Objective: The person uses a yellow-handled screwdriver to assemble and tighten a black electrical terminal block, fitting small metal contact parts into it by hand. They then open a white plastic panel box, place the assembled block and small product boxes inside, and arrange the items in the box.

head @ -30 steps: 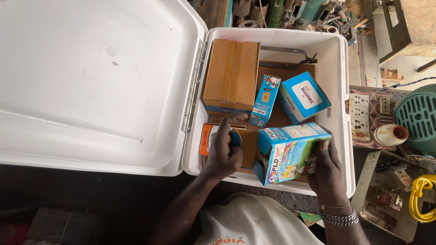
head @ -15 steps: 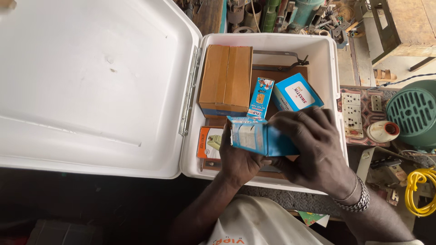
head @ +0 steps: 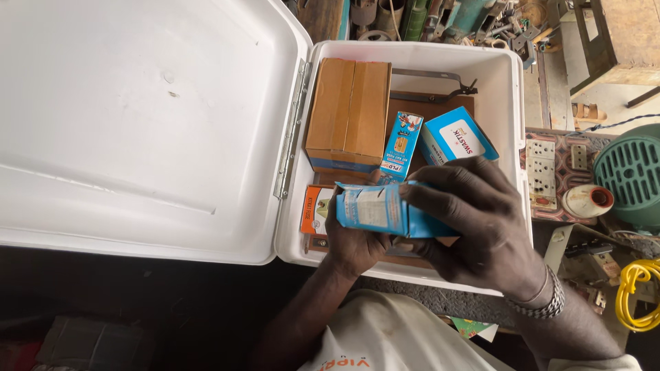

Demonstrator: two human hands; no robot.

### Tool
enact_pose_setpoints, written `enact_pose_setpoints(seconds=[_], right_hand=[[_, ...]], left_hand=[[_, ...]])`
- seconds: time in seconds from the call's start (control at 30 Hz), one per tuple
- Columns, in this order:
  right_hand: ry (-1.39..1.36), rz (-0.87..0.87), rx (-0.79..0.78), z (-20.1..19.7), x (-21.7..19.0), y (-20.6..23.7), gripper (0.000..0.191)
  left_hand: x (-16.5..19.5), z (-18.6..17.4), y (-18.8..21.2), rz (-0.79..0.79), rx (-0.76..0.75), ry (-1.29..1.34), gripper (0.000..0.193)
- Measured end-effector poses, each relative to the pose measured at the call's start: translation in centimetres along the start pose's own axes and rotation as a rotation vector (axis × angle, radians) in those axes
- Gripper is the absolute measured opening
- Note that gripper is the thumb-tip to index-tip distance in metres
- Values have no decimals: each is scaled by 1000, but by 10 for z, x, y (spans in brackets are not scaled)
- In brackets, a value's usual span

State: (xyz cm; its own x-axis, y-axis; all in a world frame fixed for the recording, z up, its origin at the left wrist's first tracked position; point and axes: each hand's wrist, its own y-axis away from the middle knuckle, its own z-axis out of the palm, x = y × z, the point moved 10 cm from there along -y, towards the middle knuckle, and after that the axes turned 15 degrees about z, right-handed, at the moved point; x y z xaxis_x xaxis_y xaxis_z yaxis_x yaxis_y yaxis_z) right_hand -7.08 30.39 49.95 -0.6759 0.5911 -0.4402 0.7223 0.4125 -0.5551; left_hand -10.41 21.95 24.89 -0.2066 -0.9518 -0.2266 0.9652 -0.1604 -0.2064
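Observation:
I hold a blue and white carton (head: 375,209) on its side over the near part of an open white box (head: 512,124). My left hand (head: 354,247) grips its underside from below. My right hand (head: 481,223), with a metal bracelet on the wrist, wraps over its right end and top. Inside the white box lie a tall brown cardboard box (head: 349,113), a narrow blue packet (head: 401,145), a blue and white carton (head: 457,137) and an orange packet (head: 317,209).
The box's white lid (head: 137,117) lies open to the left on metal hinges. A black metal clamp (head: 440,81) rests at the back of the box. To the right are a switch board (head: 542,172), a green fan grille (head: 629,175), yellow cable (head: 636,292) and tools at the top.
The carton has turned from upright at the box's right to lying on its side in both hands. My right hand moved over its top, and my left hand came up under it.

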Motion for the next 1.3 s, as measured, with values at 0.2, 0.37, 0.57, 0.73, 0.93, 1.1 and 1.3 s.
enact_pose_setpoints(seconds=[0.2,0.37,0.57,0.73,0.93,1.1,1.3], right_hand=[[-162,139,291,-69,41,22,61],[-620,354,377,-79,126,66,68],[-1209,580,472,-23,203,103,77],[-1593,943,414,100,184,123,74],[-1029,359,-654,156,45,90,73],[-1309,546,-523,109,72,66,86],[-768,121,-546,56,43,66,74]], left_hand=[[16,-37,8,46,236,-184,99],[50,-31,25,176,176,-335,108],[72,52,59,422,-89,-523,62],[64,134,118,1002,-249,-661,35],[8,180,90,-12,-500,-616,35],[40,159,91,348,-142,-1119,39],[18,170,79,392,-566,-2195,78]])
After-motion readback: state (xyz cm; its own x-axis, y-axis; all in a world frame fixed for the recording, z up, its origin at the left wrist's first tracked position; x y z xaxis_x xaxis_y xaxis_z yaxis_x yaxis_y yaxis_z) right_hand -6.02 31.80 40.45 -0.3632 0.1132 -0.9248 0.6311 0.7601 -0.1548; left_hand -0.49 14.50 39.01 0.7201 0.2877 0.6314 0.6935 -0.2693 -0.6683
